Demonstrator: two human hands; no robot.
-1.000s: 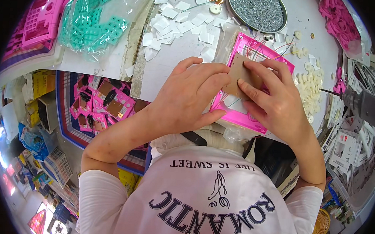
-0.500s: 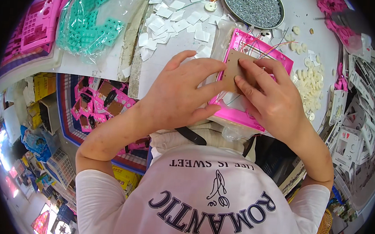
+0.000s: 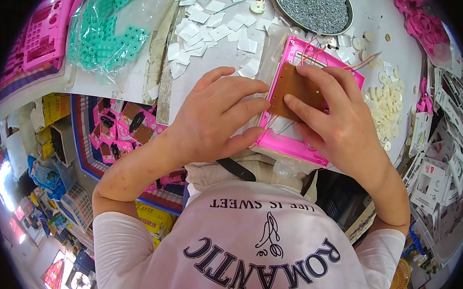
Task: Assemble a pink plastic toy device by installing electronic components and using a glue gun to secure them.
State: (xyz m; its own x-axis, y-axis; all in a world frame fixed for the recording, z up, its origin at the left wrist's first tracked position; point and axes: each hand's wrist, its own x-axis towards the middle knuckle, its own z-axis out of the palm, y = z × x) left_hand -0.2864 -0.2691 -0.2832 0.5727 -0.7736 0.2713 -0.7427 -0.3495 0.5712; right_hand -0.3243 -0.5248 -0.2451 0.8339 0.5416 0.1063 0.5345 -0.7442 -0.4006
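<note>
Spreading out around both hands, a white table (image 3: 384,19) is carrying many small parts; closest to the fingers, a brown board (image 3: 301,90) is lying inside a pink casing (image 3: 289,143), directly beneath the right hand (image 3: 342,127); that hand's thumb and index finger are resting apart on the board's upper face, though whether its other fingers are gripping an edge, I cannot tell; beside them the left hand (image 3: 209,120) is holding nothing, its parted fingers reaching to the casing's left edge; thin wires (image 3: 369,59) are trailing out beyond the right fingers; farther off, white squares (image 3: 220,32) are lying scattered past the left fingertips, cream plastic pieces (image 3: 385,103) are lying heaped to the right of the right fingers, and a round tray (image 3: 352,17) of grey metal parts (image 3: 312,10) is standing past their tips; farthest out, left of the left fingers, a clear bag is enclosing teal pieces (image 3: 103,41).
</note>
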